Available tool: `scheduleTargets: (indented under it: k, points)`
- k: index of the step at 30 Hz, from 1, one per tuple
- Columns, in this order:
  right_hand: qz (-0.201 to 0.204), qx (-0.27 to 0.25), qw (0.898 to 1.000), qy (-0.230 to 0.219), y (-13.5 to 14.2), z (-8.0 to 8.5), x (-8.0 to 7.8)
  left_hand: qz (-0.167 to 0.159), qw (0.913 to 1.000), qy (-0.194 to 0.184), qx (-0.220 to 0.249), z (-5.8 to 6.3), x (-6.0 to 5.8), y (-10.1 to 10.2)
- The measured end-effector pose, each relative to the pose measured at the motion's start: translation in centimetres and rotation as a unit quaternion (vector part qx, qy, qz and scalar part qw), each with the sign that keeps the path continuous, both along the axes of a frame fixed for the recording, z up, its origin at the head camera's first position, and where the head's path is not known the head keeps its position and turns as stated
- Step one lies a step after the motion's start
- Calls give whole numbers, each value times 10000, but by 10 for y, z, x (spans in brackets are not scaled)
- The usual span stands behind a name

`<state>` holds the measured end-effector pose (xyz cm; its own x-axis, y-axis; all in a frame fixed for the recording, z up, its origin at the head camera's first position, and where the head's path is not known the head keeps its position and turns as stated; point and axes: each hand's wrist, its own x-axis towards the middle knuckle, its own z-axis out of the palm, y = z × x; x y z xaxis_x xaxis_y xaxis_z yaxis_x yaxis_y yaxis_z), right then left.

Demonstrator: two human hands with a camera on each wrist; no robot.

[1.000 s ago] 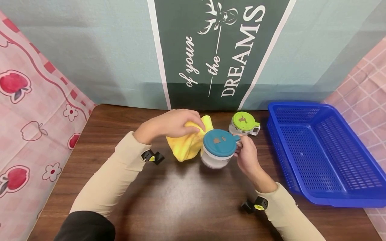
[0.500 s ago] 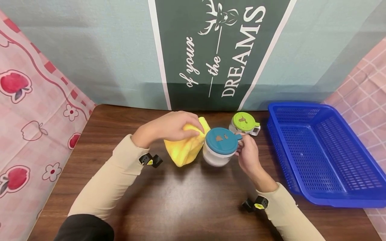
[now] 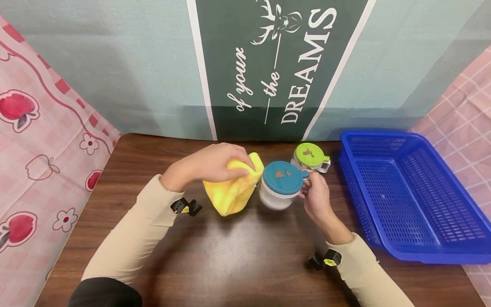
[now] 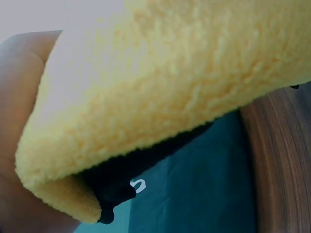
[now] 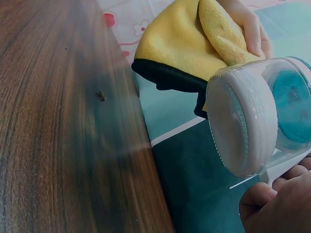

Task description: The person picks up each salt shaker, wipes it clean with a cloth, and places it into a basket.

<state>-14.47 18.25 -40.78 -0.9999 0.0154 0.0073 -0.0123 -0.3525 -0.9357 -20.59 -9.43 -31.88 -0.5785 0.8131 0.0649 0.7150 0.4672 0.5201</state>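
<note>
Head view: a pale blue-green backdrop [image 3: 153,64] spans the far side, its dark green panel [image 3: 226,25] lettered "of your", "the" and "DREAMS" beside a deer head. Below it lies a brown wood-grain table [image 3: 230,268], with a pink apple-and-flower cloth [image 3: 61,140] hanging along the left. A blue perforated plastic basket [image 3: 441,257] occupies the table's right end.

Nearer the middle, the person's left hand [image 3: 216,162], beige-sleeved, grips a fluffy yellow cloth [image 3: 230,198] bunched under curled fingers; the right wrist view shows its black trim. The cloth hangs at the left of a clear, white-based handled jar [image 3: 278,199] with a flat blue lid [image 3: 281,179]; whether the two touch, I cannot tell.

The right hand [image 3: 317,196] has its fingers closed around that jar's handle, holding it above the table with its underside showing to the right wrist camera. Just behind, a smaller jar [image 3: 297,165] with a lime-green lid [image 3: 312,158] stands upright, between the blue-lidded jar and the basket. Smallest are the brown patches [image 3: 279,174] on the blue lid.
</note>
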Motion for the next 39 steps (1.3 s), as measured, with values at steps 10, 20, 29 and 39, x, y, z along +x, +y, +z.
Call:
scheduleTargets:
  k: [10, 20, 29, 39]
  points:
    - [-52, -100, 9999, -75, 1, 0, 1, 469, 9985, 266, 97, -2, 2, -7]
    - [-89, 123, 9998, -109, 0, 0, 1, 1074, 9875, 1094, 368, 3, 11, -7]
    - [-196, 309, 9991, -201, -3, -1, 1, 783, 9648, 2382, 789, 9, 22, 4]
    - [-110, 412, 9991, -39, -8, -2, 2, 134, 9372, 3401, 765, 15, 36, 24]
